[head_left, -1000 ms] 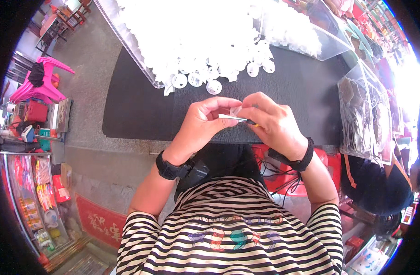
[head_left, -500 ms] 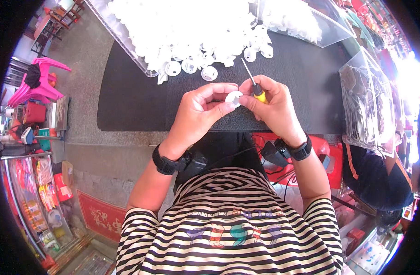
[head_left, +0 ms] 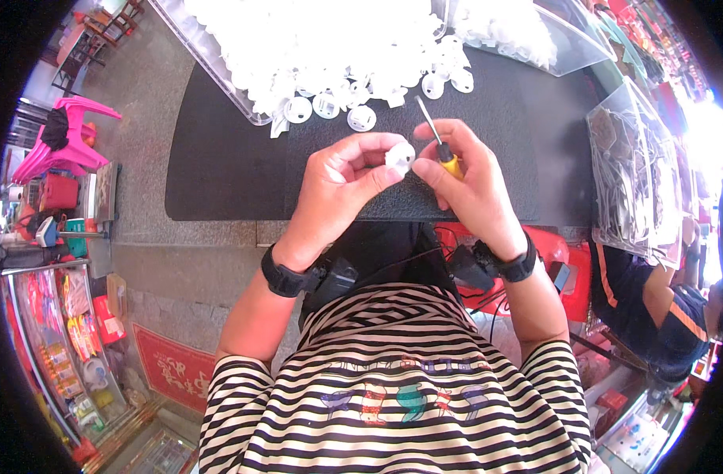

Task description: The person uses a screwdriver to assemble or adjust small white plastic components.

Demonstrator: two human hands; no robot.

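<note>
Between the thumb and fingers of my left hand [head_left: 347,171] is a small round white plastic part [head_left: 400,157], held above the near part of the dark table. My right hand [head_left: 465,167] is closed round a screwdriver [head_left: 450,160] with a yellow and black handle. Its metal shaft points up and away from me, clear of the white part. The right thumb and fingertips are close to the part's right edge; whether they touch it I cannot tell. Beyond my hands, several similar white parts [head_left: 361,118] lie loose on the black tabletop [head_left: 235,158].
A clear bin [head_left: 211,67] heaped with white parts stands at the far side. Another clear bin [head_left: 578,47] with white pieces is behind right. At the table's right is a clear box of cables [head_left: 634,182]. Another person [head_left: 653,308] sits at the right, below that box.
The white part has turned in my left fingers and shows another side. My right thumb and fingers have drawn slightly off it, the screwdriver still in hand.
</note>
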